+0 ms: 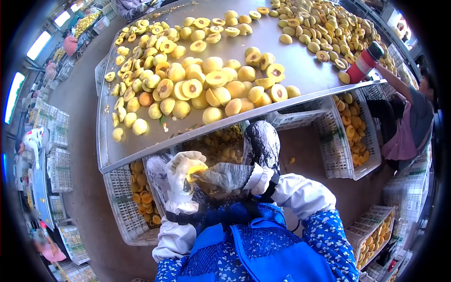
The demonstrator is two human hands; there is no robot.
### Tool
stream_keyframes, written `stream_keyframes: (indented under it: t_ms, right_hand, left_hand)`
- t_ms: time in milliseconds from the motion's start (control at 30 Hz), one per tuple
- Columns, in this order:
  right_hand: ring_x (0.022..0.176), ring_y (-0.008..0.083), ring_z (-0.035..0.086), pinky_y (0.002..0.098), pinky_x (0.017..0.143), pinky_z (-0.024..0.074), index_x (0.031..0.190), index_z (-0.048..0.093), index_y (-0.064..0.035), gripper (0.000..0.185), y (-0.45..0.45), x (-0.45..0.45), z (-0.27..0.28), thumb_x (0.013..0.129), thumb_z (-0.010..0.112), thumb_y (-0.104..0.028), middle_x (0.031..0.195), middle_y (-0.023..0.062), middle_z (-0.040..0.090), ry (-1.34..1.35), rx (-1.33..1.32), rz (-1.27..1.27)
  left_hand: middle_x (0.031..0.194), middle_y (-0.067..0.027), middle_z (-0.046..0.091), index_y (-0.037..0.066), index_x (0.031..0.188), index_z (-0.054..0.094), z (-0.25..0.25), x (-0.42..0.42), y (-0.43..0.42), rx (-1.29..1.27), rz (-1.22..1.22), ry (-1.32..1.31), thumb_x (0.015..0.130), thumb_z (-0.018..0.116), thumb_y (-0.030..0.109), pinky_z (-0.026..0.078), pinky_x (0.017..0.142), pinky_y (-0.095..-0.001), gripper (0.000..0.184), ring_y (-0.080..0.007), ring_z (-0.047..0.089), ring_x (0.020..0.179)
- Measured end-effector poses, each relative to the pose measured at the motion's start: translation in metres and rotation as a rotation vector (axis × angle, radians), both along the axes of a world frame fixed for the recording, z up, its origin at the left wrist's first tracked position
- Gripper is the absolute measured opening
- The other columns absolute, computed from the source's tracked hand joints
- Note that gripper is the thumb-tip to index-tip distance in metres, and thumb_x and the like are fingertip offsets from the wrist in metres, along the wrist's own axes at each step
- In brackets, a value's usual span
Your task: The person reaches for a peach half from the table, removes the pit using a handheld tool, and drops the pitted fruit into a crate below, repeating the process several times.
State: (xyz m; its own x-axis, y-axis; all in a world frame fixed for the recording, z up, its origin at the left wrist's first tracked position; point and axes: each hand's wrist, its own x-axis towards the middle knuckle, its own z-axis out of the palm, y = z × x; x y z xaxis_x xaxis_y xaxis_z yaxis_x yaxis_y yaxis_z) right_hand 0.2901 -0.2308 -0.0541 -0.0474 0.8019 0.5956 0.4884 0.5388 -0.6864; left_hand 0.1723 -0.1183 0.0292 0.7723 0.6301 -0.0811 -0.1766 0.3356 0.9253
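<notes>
My left hand (180,170), in a white glove, is closed around a yellow peach half (196,169) above my lap. My right hand (225,176), in a grey knitted glove, comes in from the right against the same fruit. Its fingers are bunched together, and whatever they hold is too blurred to make out. Below the table edge, between my knees, lies a mass of peach pieces (218,148). In front of me the metal table (155,155) carries a heap of halved yellow peaches (191,88), several with the stone showing.
A second peach pile (324,26) covers the table's far right. A red flask (364,63) stands at the right edge by a seated co-worker (413,117). Crates of peach halves stand by my left leg (124,202), under the table's right side (329,141) and lower right (371,221).
</notes>
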Motion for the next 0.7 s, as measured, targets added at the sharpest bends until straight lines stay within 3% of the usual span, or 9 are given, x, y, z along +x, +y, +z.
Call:
stream_keyframes:
  t_ms: [100,167,200,300,333,433,467,600,700]
  right_hand:
    - [0.047,0.0203,0.053,0.0312,0.045,0.0406,0.098,0.061,-0.0001,0.025,-0.018,0.003,0.077,0.08,0.063,-0.017,0.065,0.0081,0.058,0.802,-0.926,0.199]
    - [0.047,0.0203,0.053,0.0327,0.046,0.0422,0.102,0.062,-0.0024,0.026,-0.017,0.001,0.087,0.084,0.062,-0.021,0.066,0.0079,0.059,0.898,-1.233,0.173]
    - [0.05,0.0212,0.054,0.0332,0.051,0.0444,0.103,0.065,-0.0067,0.027,-0.021,0.001,0.098,0.09,0.057,-0.029,0.066,0.0088,0.06,0.889,-1.209,0.252]
    - [0.06,0.0187,0.058,0.0315,0.054,0.0455,0.091,0.069,-0.0075,0.03,-0.018,-0.041,0.028,0.098,0.047,-0.026,0.064,0.0062,0.06,0.695,-0.336,0.088]
    - [0.059,0.02,0.058,0.0321,0.053,0.0453,0.092,0.068,-0.0079,0.029,-0.014,-0.046,0.028,0.097,0.048,-0.028,0.063,0.007,0.06,0.678,-0.252,0.046]
    - [0.057,0.0236,0.058,0.0342,0.051,0.0446,0.092,0.066,-0.009,0.028,0.002,-0.056,0.034,0.096,0.049,-0.031,0.063,0.0092,0.059,0.722,-0.342,0.043]
    - [0.056,0.0249,0.057,0.0349,0.051,0.0443,0.093,0.066,-0.0093,0.027,0.003,-0.057,0.033,0.095,0.05,-0.032,0.062,0.01,0.058,0.705,-0.348,0.03]
    - [0.053,0.0298,0.057,0.0377,0.048,0.0433,0.094,0.063,-0.0108,0.027,-0.014,-0.047,0.03,0.093,0.052,-0.036,0.061,0.013,0.057,0.445,-0.297,-0.038]
    - [0.051,0.0335,0.056,0.0398,0.046,0.0426,0.094,0.061,-0.0119,0.028,-0.025,-0.034,0.032,0.091,0.054,-0.039,0.061,0.0153,0.056,0.353,-0.297,-0.131]
  left_hand:
    - [0.087,-0.0179,0.067,-0.007,0.091,0.063,0.005,-0.001,0.0,0.008,-0.083,0.029,0.082,0.055,0.011,0.054,0.066,-0.0297,0.021,-0.0219,0.066,0.071]
    - [0.088,-0.0191,0.066,-0.007,0.092,0.063,0.012,-0.001,0.001,-0.045,-0.153,-0.05,0.079,0.055,0.008,0.054,0.066,-0.0305,0.021,-0.0218,0.066,0.071]
    - [0.082,-0.0208,0.064,-0.008,0.09,0.062,0.012,0.001,0.002,-0.115,-0.156,-0.126,0.077,0.054,0.005,0.055,0.064,-0.0325,0.02,-0.0262,0.066,0.069]
    - [0.093,-0.0232,0.06,-0.003,0.102,0.059,-0.006,0.005,0.012,-0.153,-0.394,-0.527,0.087,0.053,0.024,0.055,0.064,-0.0424,0.032,-0.0372,0.062,0.077]
    - [0.096,-0.022,0.057,-0.004,0.107,0.057,-0.003,0.008,0.015,-0.076,-0.499,-0.547,0.09,0.047,0.028,0.054,0.065,-0.045,0.037,-0.0384,0.06,0.081]
    - [0.099,-0.0222,0.056,-0.004,0.108,0.056,-0.017,0.02,0.017,-0.129,-0.59,-0.747,0.091,0.044,0.031,0.051,0.066,-0.0469,0.041,-0.0377,0.059,0.083]
    - [0.107,-0.0214,0.057,-0.001,0.114,0.056,-0.012,0.02,0.013,-0.124,-0.578,-0.712,0.091,0.045,0.035,0.049,0.066,-0.0436,0.045,-0.0368,0.058,0.082]
    - [0.106,-0.0126,0.064,0.007,0.118,0.06,-0.013,0.013,0.012,-0.408,-0.397,-0.577,0.089,0.048,0.041,0.046,0.068,-0.0365,0.046,-0.0333,0.059,0.079]
    - [0.096,-0.0177,0.066,0.003,0.104,0.063,0.006,0.011,0.001,-0.468,0.078,-0.23,0.086,0.052,0.041,0.05,0.065,-0.039,0.043,-0.0317,0.06,0.077]
